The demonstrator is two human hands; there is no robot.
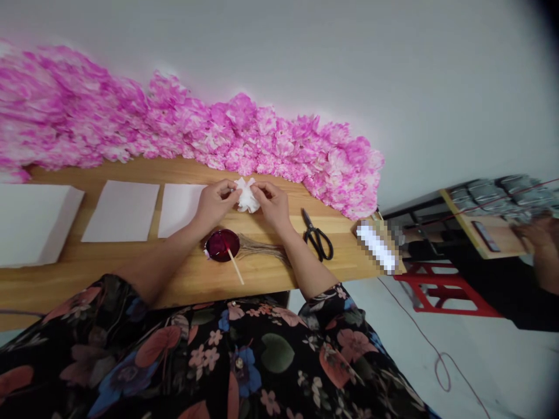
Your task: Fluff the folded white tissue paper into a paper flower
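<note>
A white ruffled paper flower [247,198] is pinched between my two hands above the wooden table. My left hand [217,199] grips its left edge, fingers closed. On the opposite edge, my right hand [271,201] also has thumb and fingers pressed together. Below my left hand sits a bowl of dark red-purple liquid [215,247] with a thin wooden stick [236,266] leaning out of it. A bundle of thin brown strands [262,248] lies between the bowl and my right forearm. Black-handled scissors [318,235] rest to the right of that forearm.
Pink and white paper flowers [244,134] are heaped along the wall. White paper stacks [122,210] lie on the wooden table [174,267] at left. To the right are another person's hand [539,233], a side table with a phone [485,235], a red stool [449,291] and a floor cable [419,333].
</note>
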